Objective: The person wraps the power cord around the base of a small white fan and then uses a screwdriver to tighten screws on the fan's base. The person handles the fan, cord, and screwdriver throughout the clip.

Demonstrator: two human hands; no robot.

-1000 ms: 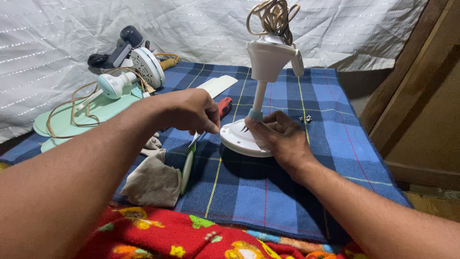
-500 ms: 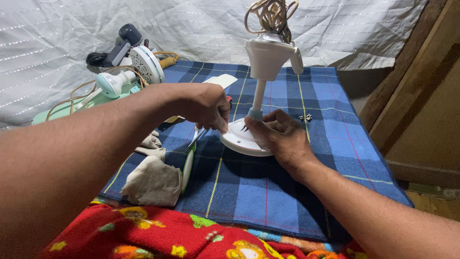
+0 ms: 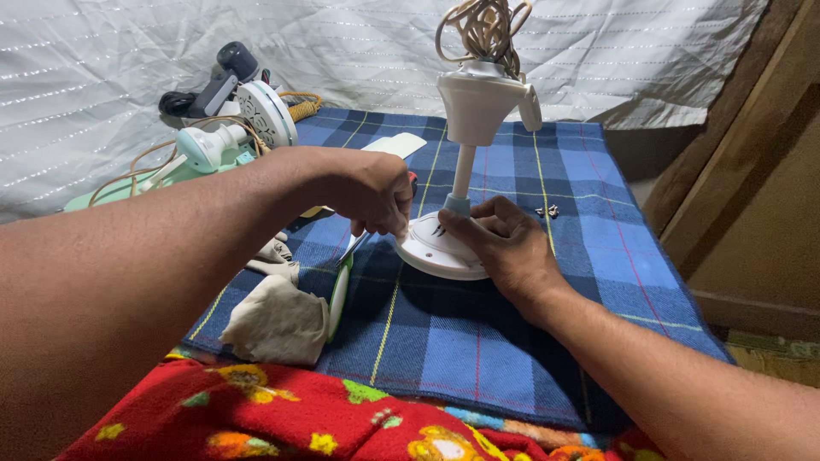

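A blue plaid cloth (image 3: 512,341) covered the work surface, with a red flowered blanket (image 3: 282,418) at its near edge and a white quilted sheet (image 3: 111,68) hung behind. At the middle of the cloth stood one white fan stand (image 3: 465,171), its long axis upright: a round flat base (image 3: 431,254) below, a thin pole rising to a wider housing, and one coil of tan cord (image 3: 483,30) bundled on top.

Both forearms reached in from the near edge and met at the base. The right hand (image 3: 504,248) lay palm down over the right side of the base, fingers curled around the foot of the pole and gripping it. The left hand (image 3: 371,195) hovered at the base's left edge, knuckles up, fingers clenched around a tool with a red handle (image 3: 413,181); the tool's tip could not be made out.

To the far left lay one pale green fan body (image 3: 205,149) with looped cord and one round white cover (image 3: 266,111). One crumpled beige rag (image 3: 278,320) sat near the left forearm. A few small screws (image 3: 547,210) lay on the cloth just right of the stand.
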